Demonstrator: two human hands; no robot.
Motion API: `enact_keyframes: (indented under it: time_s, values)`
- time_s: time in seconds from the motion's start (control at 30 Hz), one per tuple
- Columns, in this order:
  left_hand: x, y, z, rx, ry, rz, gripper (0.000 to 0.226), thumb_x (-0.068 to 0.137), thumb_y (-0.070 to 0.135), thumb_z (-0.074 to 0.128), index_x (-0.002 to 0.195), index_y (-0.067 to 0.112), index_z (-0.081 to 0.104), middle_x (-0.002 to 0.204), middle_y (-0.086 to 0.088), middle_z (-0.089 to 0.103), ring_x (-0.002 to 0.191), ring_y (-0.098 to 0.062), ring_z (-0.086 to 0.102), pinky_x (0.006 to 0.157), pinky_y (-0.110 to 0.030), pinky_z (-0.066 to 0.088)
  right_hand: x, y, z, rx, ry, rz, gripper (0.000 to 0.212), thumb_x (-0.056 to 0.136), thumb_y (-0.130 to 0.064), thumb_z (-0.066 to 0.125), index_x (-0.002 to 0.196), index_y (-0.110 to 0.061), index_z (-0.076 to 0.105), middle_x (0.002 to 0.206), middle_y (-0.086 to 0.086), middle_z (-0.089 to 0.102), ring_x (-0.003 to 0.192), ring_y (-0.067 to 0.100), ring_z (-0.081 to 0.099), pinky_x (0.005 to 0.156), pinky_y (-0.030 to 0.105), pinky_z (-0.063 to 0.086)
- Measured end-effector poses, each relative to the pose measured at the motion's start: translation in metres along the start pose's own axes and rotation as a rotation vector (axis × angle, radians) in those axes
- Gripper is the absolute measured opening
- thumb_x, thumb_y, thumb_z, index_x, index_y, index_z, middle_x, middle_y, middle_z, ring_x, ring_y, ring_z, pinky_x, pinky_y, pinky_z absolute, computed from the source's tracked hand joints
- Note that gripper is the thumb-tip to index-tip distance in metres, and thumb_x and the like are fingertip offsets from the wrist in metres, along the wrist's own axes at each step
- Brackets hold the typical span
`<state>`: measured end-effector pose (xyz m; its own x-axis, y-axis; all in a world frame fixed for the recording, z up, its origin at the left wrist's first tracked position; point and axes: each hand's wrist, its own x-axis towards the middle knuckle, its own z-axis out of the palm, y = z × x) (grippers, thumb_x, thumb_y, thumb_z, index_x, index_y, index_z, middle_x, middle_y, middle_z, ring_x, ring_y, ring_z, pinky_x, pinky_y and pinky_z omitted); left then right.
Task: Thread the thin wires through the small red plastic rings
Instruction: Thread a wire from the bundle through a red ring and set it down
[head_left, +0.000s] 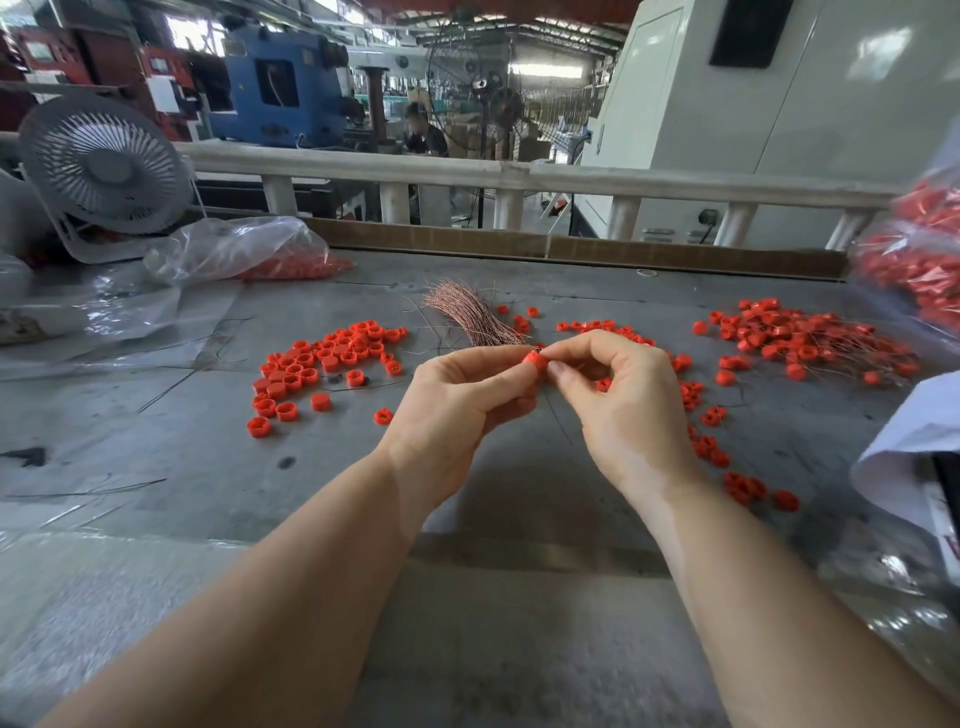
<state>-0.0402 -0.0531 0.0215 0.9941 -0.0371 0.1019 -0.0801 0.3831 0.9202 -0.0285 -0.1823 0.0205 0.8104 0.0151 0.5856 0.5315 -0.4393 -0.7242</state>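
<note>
Left hand (457, 395) and right hand (618, 400) raised together, fingertips pinching, forearms converging

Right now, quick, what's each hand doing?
Left hand: pinches the red ring at its fingertips.
Right hand: fingers curled, pinching at the same ring; a thin wire hangs below, though which fingers hold it cannot be told.

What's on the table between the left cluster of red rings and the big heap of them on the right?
In the head view, the wire bundle and scattered rings lie there, with both hands raised in front.
</note>
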Motion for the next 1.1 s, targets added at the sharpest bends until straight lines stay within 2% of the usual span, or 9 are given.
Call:
enact_keyframes:
  time_s: [0.23,0.37,0.53,0.67,0.8,0.9,1.0,1.1]
  values:
    - [-0.0003,-0.0016,-0.0007,0.057,-0.017,0.045,0.017,0.083,-0.001,0.059,0.091,0.011,0.068,0.065,-0.001,0.068,0.059,-0.007,0.062,0.059,-0.017,0.053,0.0002,-0.0013,0.0000,0.000,-0.011,-0.002,0.016,0.083,-0.003,0.065,0.080,-0.018,0.068,0.076,-0.007,0.066,0.070,0.002,0.060,0.068,0.011,0.047]
    - [-0.0012,-0.0036,-0.0005,0.206,0.033,0.125,0.011,0.083,0.002,0.063,0.084,0.012,0.068,0.061,0.004,0.067,0.056,-0.005,0.060,0.055,-0.018,0.053,-0.0006,-0.0011,0.0001,-0.012,-0.017,0.020,0.016,0.084,-0.004,0.065,0.079,-0.020,0.067,0.076,-0.004,0.067,0.073,0.008,0.061,0.071,0.018,0.049]
    - [-0.0006,-0.0047,0.0009,0.399,0.060,0.214,0.009,0.081,0.006,0.067,0.077,0.013,0.063,0.054,0.011,0.061,0.052,0.000,0.054,0.047,-0.017,0.049,-0.0008,-0.0014,0.0001,-0.014,-0.041,0.041,0.017,0.084,-0.004,0.064,0.079,-0.021,0.067,0.075,-0.005,0.066,0.072,0.008,0.061,0.070,0.017,0.049]
    - [0.0003,-0.0042,0.0003,0.445,0.051,0.247,0.013,0.082,0.004,0.066,0.075,0.015,0.063,0.053,0.012,0.059,0.052,0.000,0.053,0.047,-0.017,0.049,-0.0006,-0.0029,0.0002,-0.003,-0.067,0.029,0.016,0.084,-0.001,0.063,0.082,-0.015,0.070,0.075,-0.005,0.066,0.070,0.001,0.059,0.069,0.010,0.046]
    - [0.0006,-0.0043,-0.0004,0.479,0.043,0.271,0.019,0.082,0.001,0.065,0.072,0.017,0.063,0.058,0.007,0.059,0.053,-0.002,0.054,0.051,-0.017,0.051,0.0002,-0.0028,0.0001,-0.005,-0.091,0.020,0.021,0.083,0.000,0.063,0.079,-0.019,0.070,0.073,-0.008,0.065,0.068,-0.005,0.056,0.066,0.004,0.040]
    - [0.0011,-0.0057,-0.0006,0.484,0.053,0.270,0.019,0.081,0.000,0.066,0.071,0.016,0.062,0.059,0.003,0.058,0.052,-0.002,0.054,0.051,-0.017,0.051,-0.0007,-0.0012,0.0005,-0.007,-0.105,0.029,0.023,0.084,0.000,0.062,0.080,-0.021,0.069,0.075,-0.007,0.066,0.070,-0.001,0.058,0.066,0.004,0.040]
    - [0.0018,-0.0072,-0.0015,0.451,0.082,0.251,0.018,0.081,0.001,0.067,0.071,0.016,0.062,0.055,0.009,0.059,0.053,-0.002,0.055,0.052,-0.018,0.051,-0.0010,0.0003,0.0015,0.013,-0.111,0.056,0.024,0.086,-0.001,0.060,0.082,-0.023,0.069,0.079,-0.006,0.067,0.075,0.002,0.059,0.068,0.004,0.041]
    - [0.0020,-0.0076,-0.0017,0.451,0.081,0.245,0.016,0.082,0.001,0.066,0.077,0.017,0.063,0.063,0.005,0.062,0.056,0.000,0.057,0.053,-0.017,0.052,-0.0004,0.0016,0.0026,0.030,-0.114,0.082,0.022,0.088,-0.005,0.059,0.084,-0.025,0.068,0.079,-0.007,0.066,0.077,0.005,0.060,0.070,0.009,0.044]
